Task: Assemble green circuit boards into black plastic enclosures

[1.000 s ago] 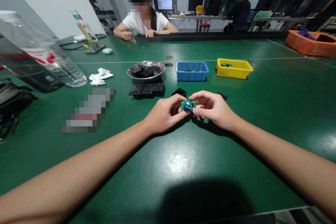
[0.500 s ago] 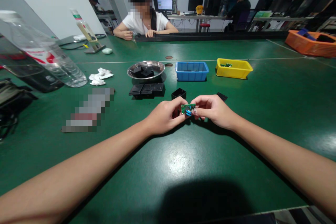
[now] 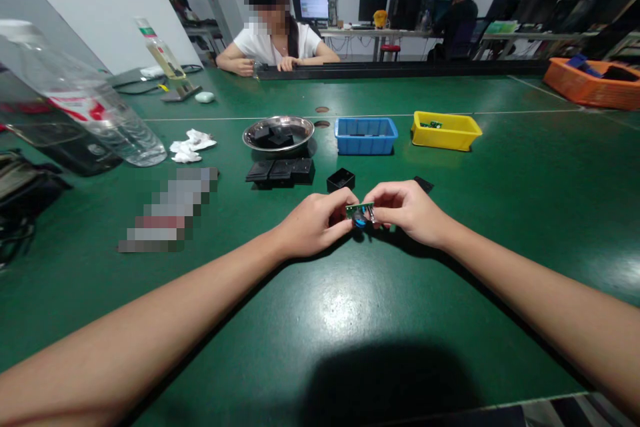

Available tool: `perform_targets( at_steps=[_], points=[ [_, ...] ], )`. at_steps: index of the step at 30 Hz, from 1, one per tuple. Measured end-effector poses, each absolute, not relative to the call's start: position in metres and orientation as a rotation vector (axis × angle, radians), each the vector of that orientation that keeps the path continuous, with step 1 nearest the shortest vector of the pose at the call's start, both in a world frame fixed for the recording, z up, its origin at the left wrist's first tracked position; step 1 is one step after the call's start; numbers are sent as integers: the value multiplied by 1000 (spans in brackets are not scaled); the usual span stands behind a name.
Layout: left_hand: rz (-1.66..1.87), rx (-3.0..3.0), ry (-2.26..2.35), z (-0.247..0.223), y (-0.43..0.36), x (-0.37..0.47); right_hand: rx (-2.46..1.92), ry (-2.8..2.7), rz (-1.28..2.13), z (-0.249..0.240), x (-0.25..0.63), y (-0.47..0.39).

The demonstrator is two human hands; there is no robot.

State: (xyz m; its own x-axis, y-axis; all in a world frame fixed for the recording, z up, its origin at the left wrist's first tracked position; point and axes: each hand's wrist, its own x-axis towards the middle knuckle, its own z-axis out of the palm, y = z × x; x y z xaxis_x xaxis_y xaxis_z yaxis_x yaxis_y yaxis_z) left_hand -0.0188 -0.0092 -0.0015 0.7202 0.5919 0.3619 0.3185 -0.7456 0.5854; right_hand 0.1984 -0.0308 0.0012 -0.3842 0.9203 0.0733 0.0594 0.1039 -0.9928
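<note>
Between my two hands, a small green circuit board (image 3: 354,211) with blue and dark parts on it is held just above the table. My left hand (image 3: 320,220) pinches its left end between thumb and fingers. At the right end, my right hand (image 3: 407,213) closes on the board, its thumb beside some thin metal pins. Just behind the board stands an open black plastic box (image 3: 341,179). A flat black piece (image 3: 423,184) lies beyond my right hand, partly hidden by it.
Beyond my hands stand a metal bowl (image 3: 250,142) of black boxes, a blue bin (image 3: 365,145) and a yellow bin (image 3: 443,139) holding circuit boards. Black cases (image 3: 280,172) lie before the bowl. Bottles (image 3: 115,117) stand left; an orange basket (image 3: 590,95) sits far right. A person sits opposite.
The circuit board has tipped slightly between my fingers, so its upper edge and the pins at its right show more. Both hands stay in nearly the same place.
</note>
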Motion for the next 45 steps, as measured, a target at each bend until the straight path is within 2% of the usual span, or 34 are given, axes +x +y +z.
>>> perform_targets(
  at_steps=[45],
  points=[
    [729,2339,723,1,-9,-20,-956,-1538,1443,0,198,-32]
  ],
)
